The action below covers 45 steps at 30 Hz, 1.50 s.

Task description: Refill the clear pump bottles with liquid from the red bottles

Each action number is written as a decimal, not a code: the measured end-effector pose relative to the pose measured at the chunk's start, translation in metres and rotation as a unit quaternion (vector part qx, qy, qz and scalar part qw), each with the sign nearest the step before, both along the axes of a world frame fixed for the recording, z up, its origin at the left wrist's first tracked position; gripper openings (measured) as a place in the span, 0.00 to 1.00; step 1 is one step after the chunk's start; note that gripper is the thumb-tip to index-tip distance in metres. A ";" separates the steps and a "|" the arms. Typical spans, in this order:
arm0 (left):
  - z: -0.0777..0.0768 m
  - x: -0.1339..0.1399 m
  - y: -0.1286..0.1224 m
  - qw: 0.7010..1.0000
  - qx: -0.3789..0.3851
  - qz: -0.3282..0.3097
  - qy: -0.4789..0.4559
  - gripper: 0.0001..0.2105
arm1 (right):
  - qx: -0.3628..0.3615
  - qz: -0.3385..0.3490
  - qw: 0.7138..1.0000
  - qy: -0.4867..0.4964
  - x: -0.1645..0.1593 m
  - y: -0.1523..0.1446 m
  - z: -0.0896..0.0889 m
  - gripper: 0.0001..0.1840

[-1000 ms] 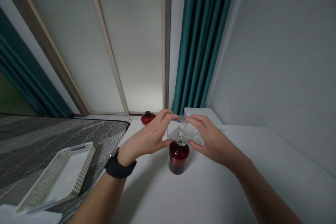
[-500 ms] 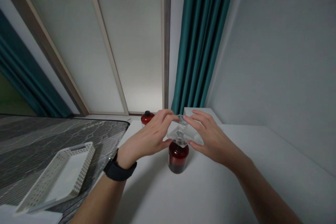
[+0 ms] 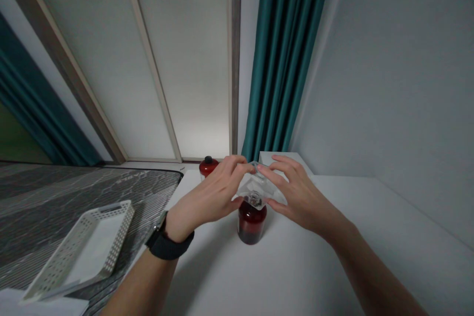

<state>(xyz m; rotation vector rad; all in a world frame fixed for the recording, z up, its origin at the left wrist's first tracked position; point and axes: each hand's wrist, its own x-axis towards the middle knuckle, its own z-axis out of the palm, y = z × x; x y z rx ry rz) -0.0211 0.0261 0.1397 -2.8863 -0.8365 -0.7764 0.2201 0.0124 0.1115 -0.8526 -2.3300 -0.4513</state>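
Note:
A thin clear plastic piece [image 3: 259,186], its exact kind hard to make out, spans the gap between my two hands. My left hand [image 3: 223,186] pinches its left side, thumb below and fingers above. On the other side my right hand [image 3: 291,185] grips it the same way, with some fingers lifted. Directly under the plastic stands a dark red bottle [image 3: 251,222], upright on the white table [image 3: 289,266]. The bottle's top shows through the plastic; whether the two touch, I cannot tell. A black watch [image 3: 168,241] is on my left wrist.
A second red bottle [image 3: 208,164] with a black cap stands behind my left hand, partly hidden. At the table's far end is a white box [image 3: 292,157]. On the left, a white perforated basket [image 3: 81,242] rests on a grey patterned surface [image 3: 140,185].
The clear plastic has come slightly lower over the bottle's top, and its near edge has shifted. My hands have barely moved. The bottle stands in the same place.

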 end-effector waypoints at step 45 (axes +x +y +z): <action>-0.088 0.012 0.005 0.943 -0.178 0.053 -0.278 0.14 | -0.339 -0.149 0.850 0.375 0.012 0.043 -0.050 0.42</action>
